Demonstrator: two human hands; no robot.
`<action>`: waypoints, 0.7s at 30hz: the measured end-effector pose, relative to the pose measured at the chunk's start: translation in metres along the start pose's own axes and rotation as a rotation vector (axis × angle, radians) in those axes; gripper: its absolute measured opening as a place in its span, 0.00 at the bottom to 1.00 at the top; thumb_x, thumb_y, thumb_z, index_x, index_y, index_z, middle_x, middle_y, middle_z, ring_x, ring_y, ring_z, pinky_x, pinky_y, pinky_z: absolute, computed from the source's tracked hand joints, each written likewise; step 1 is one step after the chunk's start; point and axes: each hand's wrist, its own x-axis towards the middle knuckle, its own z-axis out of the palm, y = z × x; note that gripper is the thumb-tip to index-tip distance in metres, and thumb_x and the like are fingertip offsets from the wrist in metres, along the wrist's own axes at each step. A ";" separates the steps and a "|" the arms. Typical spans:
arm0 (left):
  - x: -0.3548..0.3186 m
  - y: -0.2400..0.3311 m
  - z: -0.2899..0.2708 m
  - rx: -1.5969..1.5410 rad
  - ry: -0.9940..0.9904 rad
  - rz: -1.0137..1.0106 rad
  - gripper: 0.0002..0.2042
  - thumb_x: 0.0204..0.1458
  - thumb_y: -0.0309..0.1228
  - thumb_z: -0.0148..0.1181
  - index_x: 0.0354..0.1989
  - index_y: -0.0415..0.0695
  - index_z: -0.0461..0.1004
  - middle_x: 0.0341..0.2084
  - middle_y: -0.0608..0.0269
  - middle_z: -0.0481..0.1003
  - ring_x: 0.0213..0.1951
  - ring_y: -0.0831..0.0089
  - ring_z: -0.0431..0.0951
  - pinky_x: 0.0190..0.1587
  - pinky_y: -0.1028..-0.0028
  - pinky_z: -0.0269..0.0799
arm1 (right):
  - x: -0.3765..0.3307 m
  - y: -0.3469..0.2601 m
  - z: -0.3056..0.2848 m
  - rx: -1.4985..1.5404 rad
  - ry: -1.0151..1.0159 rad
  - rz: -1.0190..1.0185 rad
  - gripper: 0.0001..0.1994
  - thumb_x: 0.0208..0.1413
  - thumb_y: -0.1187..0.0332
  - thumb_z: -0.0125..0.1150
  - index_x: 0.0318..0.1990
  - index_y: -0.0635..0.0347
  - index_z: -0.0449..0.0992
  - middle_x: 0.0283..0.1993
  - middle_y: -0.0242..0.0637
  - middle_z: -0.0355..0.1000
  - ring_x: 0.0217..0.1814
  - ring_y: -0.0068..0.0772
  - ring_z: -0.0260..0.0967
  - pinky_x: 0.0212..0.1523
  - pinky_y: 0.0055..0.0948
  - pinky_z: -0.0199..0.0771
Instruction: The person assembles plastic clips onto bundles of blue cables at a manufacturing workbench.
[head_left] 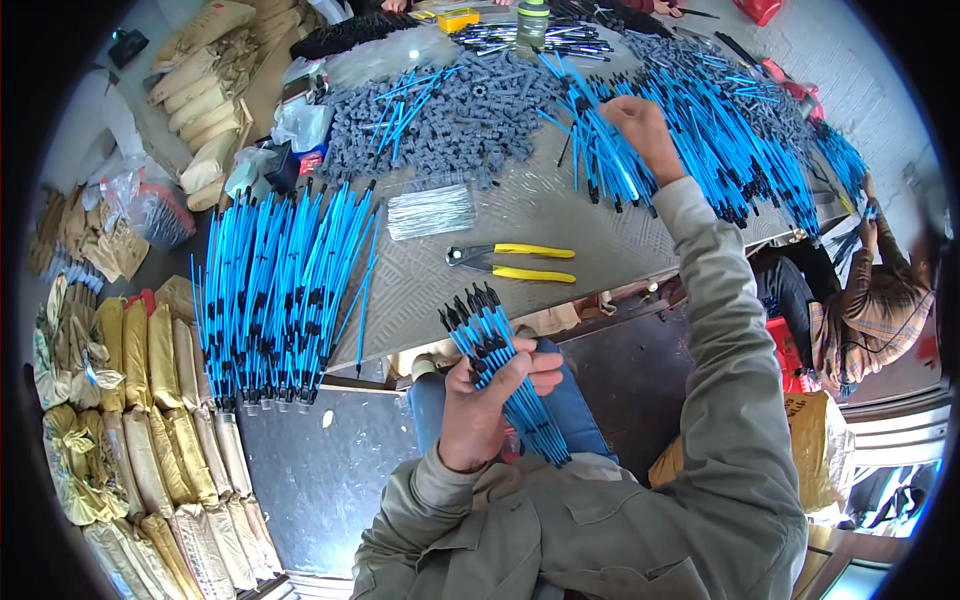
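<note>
With the left hand (pixel 485 405), clasping a bundle of blue rods (pixel 537 428) below the pincers (pixel 535 250), and with the bunched right hand (pixel 640 130), unclear in its hold, working at the loose pile (pixel 740 150) above-right of them, apparently having the stack (pixel 280 290) to their left done and many rods remaining.

Workshop, small parts handled in bulk: grey worktable (pixel 525 215) bearing a loose heap of grey fittings (pixel 450 115), piled blue rods (pixel 730 135) and yellow-handled pliers (pixel 530 273). Also present: packed sacks (pixel 140 350) in rows at left; co-worker (pixel 865 320) in checked clothing at right; further hands (pixel 395 5) at the table's far edge.
</note>
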 end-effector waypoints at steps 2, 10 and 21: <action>0.002 -0.005 -0.001 -0.015 -0.003 -0.031 0.12 0.53 0.28 0.55 0.44 0.35 0.68 0.35 0.45 0.75 0.36 0.59 0.78 0.42 0.63 0.75 | 0.000 0.022 0.011 0.046 -0.069 0.046 0.11 0.47 0.65 0.60 0.32 0.65 0.77 0.23 0.40 0.74 0.23 0.30 0.71 0.26 0.33 0.71; -0.007 -0.004 0.000 -0.041 0.026 -0.018 0.13 0.54 0.29 0.54 0.45 0.35 0.68 0.35 0.46 0.76 0.36 0.60 0.78 0.43 0.64 0.74 | 0.004 0.020 0.022 0.083 -0.231 0.312 0.10 0.50 0.64 0.57 0.31 0.61 0.77 0.27 0.35 0.74 0.26 0.30 0.71 0.29 0.32 0.71; 0.000 -0.001 -0.005 -0.060 0.089 0.103 0.12 0.53 0.30 0.56 0.43 0.36 0.70 0.37 0.45 0.75 0.39 0.59 0.78 0.43 0.65 0.74 | -0.031 -0.006 0.043 -0.660 -0.420 -0.087 0.17 0.42 0.50 0.60 0.27 0.54 0.77 0.31 0.42 0.74 0.34 0.46 0.73 0.31 0.43 0.72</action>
